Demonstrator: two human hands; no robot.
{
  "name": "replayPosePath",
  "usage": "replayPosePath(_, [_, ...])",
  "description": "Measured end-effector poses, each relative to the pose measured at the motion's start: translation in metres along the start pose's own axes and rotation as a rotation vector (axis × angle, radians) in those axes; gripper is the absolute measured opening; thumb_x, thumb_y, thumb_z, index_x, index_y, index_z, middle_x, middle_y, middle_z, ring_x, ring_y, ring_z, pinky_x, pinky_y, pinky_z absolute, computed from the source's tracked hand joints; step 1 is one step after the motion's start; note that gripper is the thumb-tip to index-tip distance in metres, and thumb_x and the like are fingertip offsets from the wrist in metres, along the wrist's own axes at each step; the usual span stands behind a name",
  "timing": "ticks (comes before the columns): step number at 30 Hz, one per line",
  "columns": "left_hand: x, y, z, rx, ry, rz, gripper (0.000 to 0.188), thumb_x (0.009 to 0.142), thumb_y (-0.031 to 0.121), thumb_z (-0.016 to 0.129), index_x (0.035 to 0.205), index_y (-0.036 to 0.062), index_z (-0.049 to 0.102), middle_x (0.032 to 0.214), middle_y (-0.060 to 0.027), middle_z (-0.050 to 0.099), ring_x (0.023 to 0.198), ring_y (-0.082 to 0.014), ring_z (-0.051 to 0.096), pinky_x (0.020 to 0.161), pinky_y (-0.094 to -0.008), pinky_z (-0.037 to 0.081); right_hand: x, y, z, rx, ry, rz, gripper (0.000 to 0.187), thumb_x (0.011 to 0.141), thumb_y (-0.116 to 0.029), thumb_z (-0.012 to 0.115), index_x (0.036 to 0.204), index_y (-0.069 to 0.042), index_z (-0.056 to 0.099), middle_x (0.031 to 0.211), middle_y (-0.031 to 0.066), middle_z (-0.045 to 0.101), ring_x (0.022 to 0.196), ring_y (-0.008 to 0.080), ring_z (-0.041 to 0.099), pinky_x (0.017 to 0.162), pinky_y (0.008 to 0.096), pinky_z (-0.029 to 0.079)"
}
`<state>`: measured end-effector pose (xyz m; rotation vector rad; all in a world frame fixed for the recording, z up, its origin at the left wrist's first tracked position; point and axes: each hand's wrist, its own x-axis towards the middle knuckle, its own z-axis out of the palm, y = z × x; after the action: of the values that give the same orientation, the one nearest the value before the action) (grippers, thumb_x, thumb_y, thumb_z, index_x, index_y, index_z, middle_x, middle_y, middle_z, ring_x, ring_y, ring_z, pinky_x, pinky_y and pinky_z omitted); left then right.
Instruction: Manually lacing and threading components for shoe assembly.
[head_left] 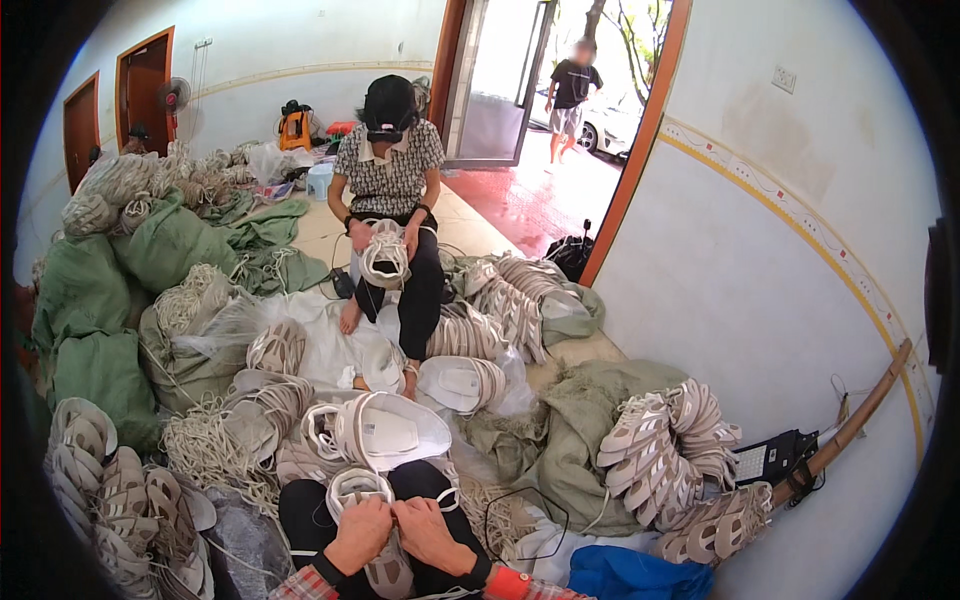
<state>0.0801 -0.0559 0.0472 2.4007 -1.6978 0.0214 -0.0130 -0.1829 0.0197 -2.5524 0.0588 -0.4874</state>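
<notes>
A beige and white shoe upper (pixel 388 574) lies across my lap, its opening pointing away from me. My left hand (pixel 360 537) is closed in a pinch over its lacing area. Beside it, nearly touching, my right hand (pixel 430 537) is pinched too, and a white shoelace (pixel 447 494) loops out by its fingers. What the left fingertips hold is hidden. Just beyond my knees rests another upper (pixel 395 430) with a white lining, wide open. Left of that are a stack of uppers (pixel 268 408) and a tangled heap of cream laces (pixel 215 447).
Opposite me a seated person (pixel 388 170) holds a shoe upper (pixel 385 252). Green sacks (pixel 95 375) and rows of uppers (pixel 125 500) fill the left. On the right are stacked uppers (pixel 655 450), a blue bag (pixel 640 573) and a wooden pole (pixel 850 430). Someone (pixel 574 90) stands outside the doorway.
</notes>
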Motion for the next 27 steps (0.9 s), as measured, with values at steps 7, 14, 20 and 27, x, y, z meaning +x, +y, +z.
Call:
replayPosePath(7, [-0.003, -0.034, -0.029, 0.037, -0.266, -0.310, 0.015, 0.076, 0.016, 0.060, 0.087, 0.0056, 0.062, 0.089, -0.0168, 0.063, 0.075, -0.0320, 0.065, 0.062, -0.0431, 0.053, 0.010, 0.008, 0.013, -0.326, -0.226, -0.289, 0.011, 0.074, -0.015, 0.057, 0.080, -0.008, 0.063, 0.085, 0.0140, 0.055, 0.089, 0.0312, 0.052, 0.079, 0.0460, 0.042])
replayPosePath(14, [-0.033, -0.084, -0.010, -1.717, -0.391, -0.643, 0.011, 0.086, 0.013, 0.056, 0.082, 0.0028, 0.058, 0.066, -0.0028, 0.053, 0.055, -0.0132, 0.047, 0.051, -0.0267, 0.041, 0.049, 0.032, -0.023, -0.055, -0.376, -0.151, 0.020, 0.072, -0.025, 0.070, 0.066, -0.006, 0.065, 0.076, 0.0142, 0.060, 0.073, 0.0333, 0.055, 0.065, 0.0430, 0.043])
replayPosePath(20, [-0.113, -0.105, -0.049, -2.808, 0.811, -0.124, 0.003, 0.088, 0.002, 0.051, 0.089, 0.0003, 0.049, 0.081, -0.0054, 0.044, 0.069, -0.0136, 0.043, 0.059, -0.0249, 0.038, 0.047, 0.019, -0.070, 0.506, -0.702, 0.034, 0.024, 0.070, -0.022, 0.078, 0.074, -0.002, 0.066, 0.068, 0.0046, 0.051, 0.063, 0.0169, 0.049, 0.056, 0.0311, 0.038])
replayPosePath(27, [-0.185, -0.146, -0.148, -2.278, 1.174, 0.199, 0.010, 0.086, -0.002, 0.051, 0.095, 0.0001, 0.047, 0.083, -0.0064, 0.045, 0.070, -0.0144, 0.042, 0.060, -0.0270, 0.036, 0.043, 0.037, -0.012, 0.698, -0.392, 0.311, 0.016, 0.083, -0.015, 0.067, 0.089, -0.001, 0.063, 0.074, 0.0021, 0.058, 0.066, 0.0082, 0.051, 0.059, 0.0236, 0.042])
